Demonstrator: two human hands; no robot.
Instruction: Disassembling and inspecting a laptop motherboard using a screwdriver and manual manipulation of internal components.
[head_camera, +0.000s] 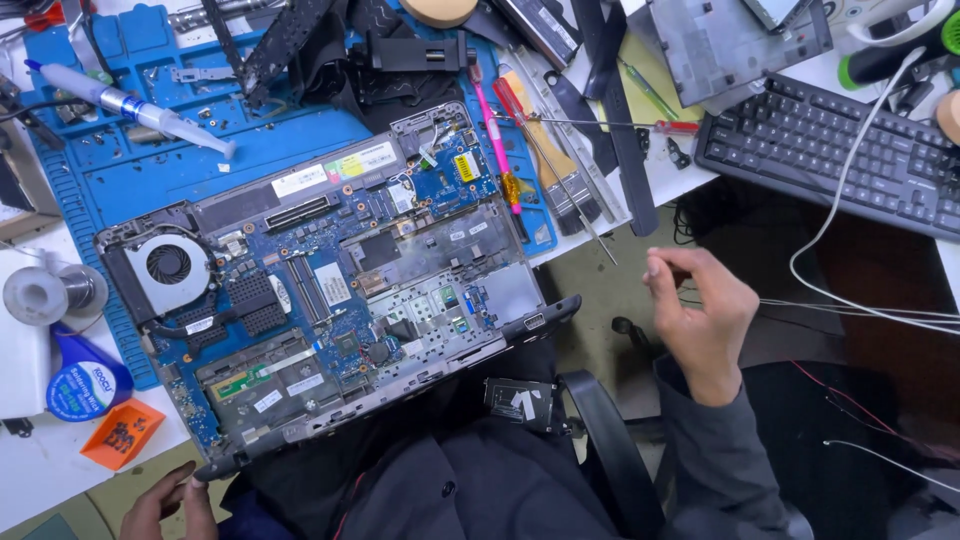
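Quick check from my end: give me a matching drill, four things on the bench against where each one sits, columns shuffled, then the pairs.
Things:
1. cooling fan
2. syringe
3. black keyboard
4. left hand

Places:
A. top right, on the white desk
B. bottom edge, at the open laptop's near corner
C. left end of the laptop's board
D. top left, lying on the blue mat

Pairs: 1-C, 2-D, 3-A, 4-B

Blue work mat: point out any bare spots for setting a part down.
Bare blue work mat lies between the white syringe and the opened laptop chassis. The mat's right edge is crowded with a pink-handled screwdriver and brushes.
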